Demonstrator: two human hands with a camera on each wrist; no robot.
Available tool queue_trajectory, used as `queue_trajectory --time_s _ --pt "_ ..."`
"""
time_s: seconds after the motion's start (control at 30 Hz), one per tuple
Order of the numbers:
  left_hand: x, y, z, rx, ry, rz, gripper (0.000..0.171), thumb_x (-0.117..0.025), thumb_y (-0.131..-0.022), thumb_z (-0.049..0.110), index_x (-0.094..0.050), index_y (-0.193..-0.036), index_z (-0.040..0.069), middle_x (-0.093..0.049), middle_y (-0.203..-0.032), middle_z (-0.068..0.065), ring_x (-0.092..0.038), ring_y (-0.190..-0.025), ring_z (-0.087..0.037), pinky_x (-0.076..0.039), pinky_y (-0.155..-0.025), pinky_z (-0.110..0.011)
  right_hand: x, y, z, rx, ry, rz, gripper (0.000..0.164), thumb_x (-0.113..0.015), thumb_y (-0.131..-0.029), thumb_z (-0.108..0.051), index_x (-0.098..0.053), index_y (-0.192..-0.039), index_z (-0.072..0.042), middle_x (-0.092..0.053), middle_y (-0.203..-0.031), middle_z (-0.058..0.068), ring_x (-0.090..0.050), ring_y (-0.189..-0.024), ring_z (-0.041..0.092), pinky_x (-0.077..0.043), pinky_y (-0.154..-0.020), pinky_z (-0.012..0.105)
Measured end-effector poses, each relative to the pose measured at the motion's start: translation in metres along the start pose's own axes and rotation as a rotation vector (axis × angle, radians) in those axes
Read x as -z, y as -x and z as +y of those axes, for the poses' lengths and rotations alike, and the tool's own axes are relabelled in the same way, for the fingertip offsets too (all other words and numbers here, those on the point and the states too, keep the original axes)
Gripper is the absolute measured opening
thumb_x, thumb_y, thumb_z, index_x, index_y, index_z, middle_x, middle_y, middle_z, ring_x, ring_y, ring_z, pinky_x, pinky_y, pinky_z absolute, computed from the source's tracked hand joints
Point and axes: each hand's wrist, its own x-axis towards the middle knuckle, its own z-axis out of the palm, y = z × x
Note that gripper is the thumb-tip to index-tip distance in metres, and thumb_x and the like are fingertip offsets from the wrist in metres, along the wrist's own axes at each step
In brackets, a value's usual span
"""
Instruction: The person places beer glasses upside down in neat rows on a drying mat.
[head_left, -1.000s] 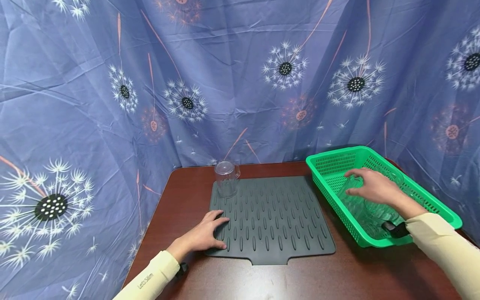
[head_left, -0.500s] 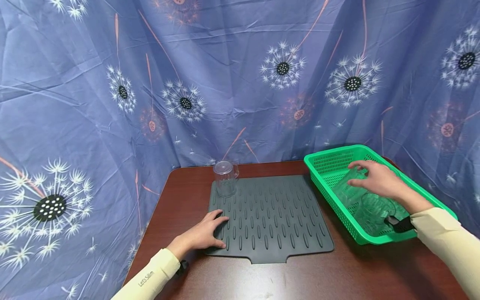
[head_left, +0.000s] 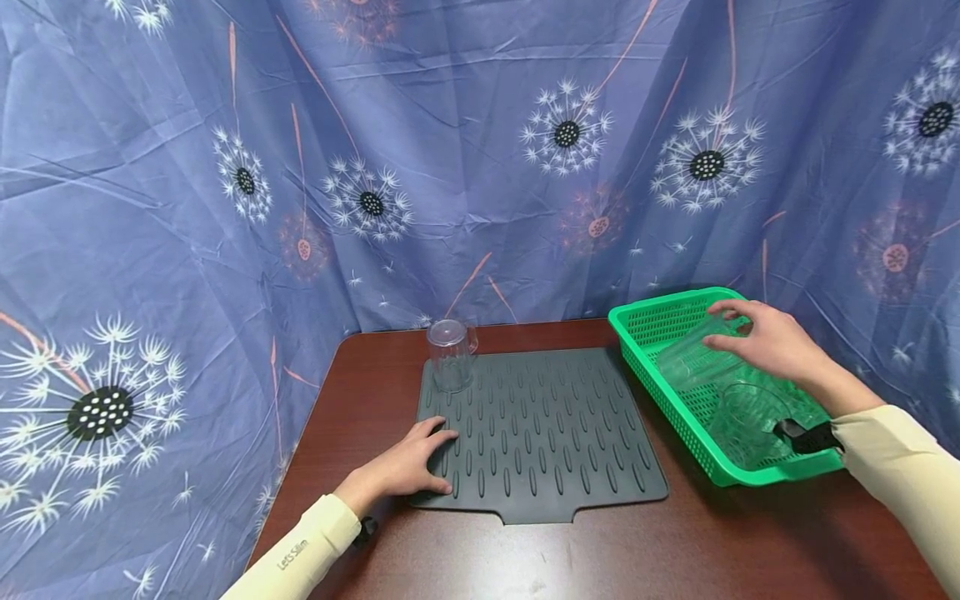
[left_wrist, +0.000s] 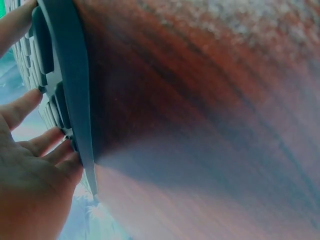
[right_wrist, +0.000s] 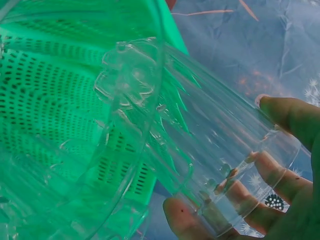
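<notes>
My right hand grips a clear ribbed glass, which is tilted within the green basket. In the right wrist view, the thumb and fingers curl round one end of this glass, and its scalloped other end points into the basket. Several more clear glass vessels lie in the basket, partly overlapping. My left hand rests with spread fingers on the left edge of a dark grey ribbed mat. A clear mug stands upside down on the mat's far left corner, handle to the right.
The mat and basket sit on a dark brown wooden table. A blue curtain with dandelion prints hangs behind and along the sides. Bare tabletop shows in front of the mat.
My right hand has drawn back a little to the right, lifting the ribbed glass from among the others. The left hand stays at the mat's edge. The camera view shifts slightly.
</notes>
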Motion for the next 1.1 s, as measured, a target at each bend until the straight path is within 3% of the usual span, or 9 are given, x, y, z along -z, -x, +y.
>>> queue_trajectory --time_s 0.3,0.67,1.1 --pt "0.004 -0.008 0.003 0.008 0.003 0.009 0.083 -0.086 -0.078 0.039 -0.049 -0.148 0.013 -0.028 -0.161 -0.018 -0.027 -0.149 -0.038 -0.039 -0.111 -0.054 0.009 -0.004 -0.002 -0.033 -0.096 0.049 0.065 -0.066 -0.096 -0.048 -0.046 -0.146 -0.011 -0.048 -0.139 0.027 -0.054 -0.121 0.049 -0.051 -0.073 0.043" --pt "0.001 -0.003 0.003 0.021 0.018 -0.012 0.084 -0.086 -0.078 0.036 -0.048 -0.149 0.013 -0.026 -0.161 -0.019 -0.026 -0.149 -0.039 -0.040 -0.108 -0.056 0.005 -0.003 -0.017 -0.036 -0.193 0.073 0.069 -0.063 -0.096 -0.052 -0.043 -0.150 -0.015 -0.042 -0.146 0.022 -0.047 -0.125 0.048 -0.048 -0.081 0.056" --pt "0.000 0.000 0.005 0.030 0.049 -0.015 0.083 -0.086 -0.077 0.036 -0.048 -0.148 0.014 -0.025 -0.162 -0.018 -0.027 -0.149 -0.038 -0.041 -0.106 -0.057 -0.012 0.003 -0.039 0.004 -0.310 0.121 0.064 -0.062 -0.098 -0.048 -0.044 -0.149 -0.015 -0.044 -0.142 0.015 -0.050 -0.118 0.033 -0.052 -0.073 0.033"
